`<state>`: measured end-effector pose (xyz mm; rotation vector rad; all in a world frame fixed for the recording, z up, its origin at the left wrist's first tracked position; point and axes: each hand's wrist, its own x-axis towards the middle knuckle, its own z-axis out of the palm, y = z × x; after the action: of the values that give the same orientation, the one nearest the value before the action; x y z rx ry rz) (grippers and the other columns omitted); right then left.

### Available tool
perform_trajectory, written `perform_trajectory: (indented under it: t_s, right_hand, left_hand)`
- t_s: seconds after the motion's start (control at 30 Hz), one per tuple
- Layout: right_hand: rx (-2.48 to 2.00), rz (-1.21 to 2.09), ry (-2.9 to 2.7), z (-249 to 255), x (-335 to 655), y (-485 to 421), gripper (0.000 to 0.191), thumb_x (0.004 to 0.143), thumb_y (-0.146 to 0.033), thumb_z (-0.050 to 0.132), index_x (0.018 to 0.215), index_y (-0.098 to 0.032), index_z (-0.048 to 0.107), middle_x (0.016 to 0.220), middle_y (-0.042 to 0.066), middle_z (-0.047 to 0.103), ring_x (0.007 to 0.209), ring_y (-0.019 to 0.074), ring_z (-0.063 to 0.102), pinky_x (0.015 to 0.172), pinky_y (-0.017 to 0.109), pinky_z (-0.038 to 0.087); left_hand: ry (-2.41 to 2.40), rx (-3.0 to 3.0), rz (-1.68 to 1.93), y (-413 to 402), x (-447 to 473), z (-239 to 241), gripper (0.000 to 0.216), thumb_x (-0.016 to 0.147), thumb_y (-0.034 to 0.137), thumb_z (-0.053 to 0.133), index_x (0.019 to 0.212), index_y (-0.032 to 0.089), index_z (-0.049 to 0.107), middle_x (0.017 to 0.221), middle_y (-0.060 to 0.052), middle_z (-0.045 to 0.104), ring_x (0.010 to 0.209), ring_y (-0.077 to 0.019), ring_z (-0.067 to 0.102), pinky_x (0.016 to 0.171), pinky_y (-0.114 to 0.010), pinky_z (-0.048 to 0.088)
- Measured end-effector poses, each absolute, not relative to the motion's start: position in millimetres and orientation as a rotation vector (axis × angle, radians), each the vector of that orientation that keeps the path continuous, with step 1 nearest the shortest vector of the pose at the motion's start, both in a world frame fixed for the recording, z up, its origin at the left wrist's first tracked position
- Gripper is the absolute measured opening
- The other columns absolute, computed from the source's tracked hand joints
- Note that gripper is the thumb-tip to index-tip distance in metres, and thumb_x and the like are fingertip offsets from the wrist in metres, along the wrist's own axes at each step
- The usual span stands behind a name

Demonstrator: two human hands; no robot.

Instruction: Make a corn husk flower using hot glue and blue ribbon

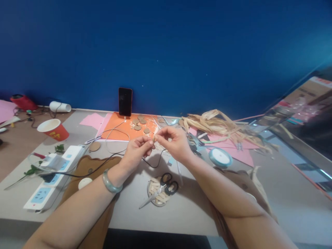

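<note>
My left hand point(137, 151) and my right hand point(174, 141) meet above the grey table point(181, 214), fingertips pinched together on a small pale strip of dried husk point(154, 137). A green bangle sits on my left wrist. Below the hands lies a pair of black-handled scissors point(163, 189) across a small round dish point(156, 192) of pale husk pieces. Behind the hands is an orange sheet point(116, 129) with several brown round discs point(140, 124) on it.
A pile of dried husks point(220, 126) lies at the back right on pink paper, near a roll of pale blue ribbon point(220, 156). A phone point(125, 101) leans on the blue wall, cabled. A white power strip point(54, 173) and red paper cup point(53, 129) stand left.
</note>
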<state>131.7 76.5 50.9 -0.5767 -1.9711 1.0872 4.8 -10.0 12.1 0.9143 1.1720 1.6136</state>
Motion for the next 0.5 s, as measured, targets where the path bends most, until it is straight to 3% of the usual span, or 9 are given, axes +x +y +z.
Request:
perform_trajectory:
  t_s: [0.17, 0.33, 0.5]
  right_hand:
    - [-0.639, 1.211, -1.846, 49.9, 131.0, 80.5, 0.02, 0.074, -0.03, 0.069, 0.065, -0.017, 0.056, 0.061, -0.002, 0.058, 0.056, 0.0091, 0.05, 0.054, 0.024, 0.041]
    - [-0.612, 1.617, -1.851, 46.1, 129.4, 84.2, 0.018, 0.072, -0.031, 0.071, 0.077, -0.015, 0.065, 0.068, 0.0, 0.065, 0.062, 0.0108, 0.058, 0.062, 0.026, 0.047]
    - [-0.541, 1.693, -1.818, 42.9, 127.2, 82.1, 0.02, 0.069, -0.034, 0.075, 0.076, -0.016, 0.067, 0.069, 0.001, 0.067, 0.067, 0.0128, 0.062, 0.068, 0.028, 0.05]
  left_hand:
    - [1.123, 0.785, 1.639, -8.8, 4.2, 14.9, 0.024, 0.074, 0.035, 0.07, 0.07, 0.013, 0.06, 0.053, 0.004, 0.053, 0.043, -0.0036, 0.042, 0.042, -0.017, 0.028]
    - [1.038, 0.774, 1.646, -7.4, 3.8, 12.8, 0.025, 0.074, 0.035, 0.07, 0.073, 0.013, 0.059, 0.061, 0.003, 0.057, 0.044, -0.0029, 0.044, 0.041, -0.017, 0.028]
    - [1.017, 0.785, 1.613, -7.5, 3.4, 9.2, 0.025, 0.076, 0.036, 0.069, 0.073, 0.013, 0.059, 0.062, 0.002, 0.056, 0.045, -0.0029, 0.045, 0.041, -0.016, 0.029]
